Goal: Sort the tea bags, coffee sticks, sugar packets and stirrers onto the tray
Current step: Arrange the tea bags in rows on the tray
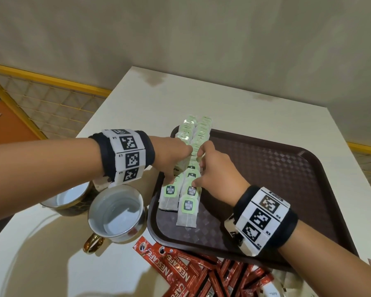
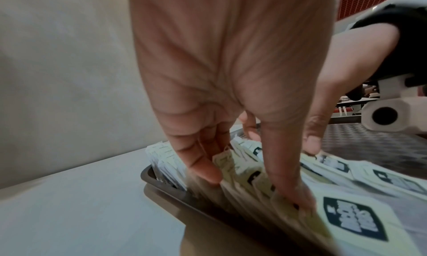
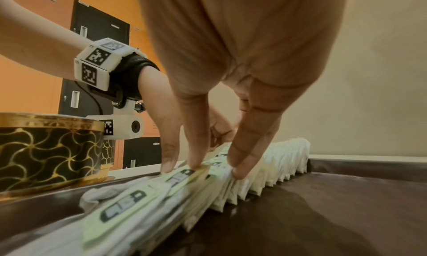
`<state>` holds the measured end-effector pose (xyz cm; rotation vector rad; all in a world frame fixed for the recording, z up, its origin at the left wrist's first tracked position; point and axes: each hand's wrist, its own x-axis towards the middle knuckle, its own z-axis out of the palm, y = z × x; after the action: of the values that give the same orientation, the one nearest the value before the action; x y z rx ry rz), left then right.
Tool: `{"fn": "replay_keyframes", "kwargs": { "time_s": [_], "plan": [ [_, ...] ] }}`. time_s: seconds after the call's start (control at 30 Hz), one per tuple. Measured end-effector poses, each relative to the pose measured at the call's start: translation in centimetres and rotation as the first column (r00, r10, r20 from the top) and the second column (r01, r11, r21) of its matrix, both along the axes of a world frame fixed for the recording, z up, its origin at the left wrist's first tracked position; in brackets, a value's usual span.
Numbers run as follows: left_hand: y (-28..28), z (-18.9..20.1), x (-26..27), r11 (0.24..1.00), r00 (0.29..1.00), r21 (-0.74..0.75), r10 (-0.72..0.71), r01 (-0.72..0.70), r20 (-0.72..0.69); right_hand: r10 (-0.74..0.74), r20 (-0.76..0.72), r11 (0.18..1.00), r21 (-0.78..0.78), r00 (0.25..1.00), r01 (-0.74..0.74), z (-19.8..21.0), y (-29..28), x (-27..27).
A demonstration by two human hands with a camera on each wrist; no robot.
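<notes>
- Tea bags (image 1: 189, 168), pale green with dark tags, lie in two overlapping rows along the brown tray's (image 1: 276, 168) left side on a white tabletop (image 1: 255, 112) by a beige wall.
- Left hand (image 1: 171, 155) and right hand (image 1: 216, 170) press the rows between them, straight fingers (image 3: 238, 166) touching, gripping nothing.

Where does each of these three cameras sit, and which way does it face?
Head: above the table, looking down at tea bags on the tray; both forearms, left hand and right hand show.
Left wrist: under the left hand, looking along its fingers into the tea bags; the right hand shows too.
Right wrist: under the right hand, facing along the row of tea bags towards a cup.
Shared: every view shows the tea bags and the tray.
</notes>
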<state>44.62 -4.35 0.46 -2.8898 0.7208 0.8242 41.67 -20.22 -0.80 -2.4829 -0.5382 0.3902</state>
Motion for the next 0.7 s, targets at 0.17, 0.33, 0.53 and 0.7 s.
{"fn": "replay_keyframes", "kwargs": {
  "time_s": [0.17,0.33,0.53,0.7],
  "plan": [
    [-0.1,0.2,-0.1,1.000,1.000,0.002,-0.008,0.008,-0.018,0.012,-0.016,0.999,-0.052,1.000,-0.013,-0.1,0.0,0.9],
    [-0.2,0.4,-0.2,1.000,1.000,0.009,-0.010,0.010,-0.021,0.064,-0.041,0.984,-0.161,0.997,-0.070,0.0,0.4,1.6],
    [-0.2,0.4,-0.2,1.000,1.000,0.017,-0.007,0.007,-0.011,0.048,-0.107,0.996,-0.072,0.993,-0.056,-0.3,0.2,1.7],
    [-0.5,0.8,-0.2,1.000,1.000,0.019,0.007,-0.007,0.019,0.013,-0.090,0.999,-0.036,0.996,-0.017,-0.2,0.1,2.0]
  ]
}}
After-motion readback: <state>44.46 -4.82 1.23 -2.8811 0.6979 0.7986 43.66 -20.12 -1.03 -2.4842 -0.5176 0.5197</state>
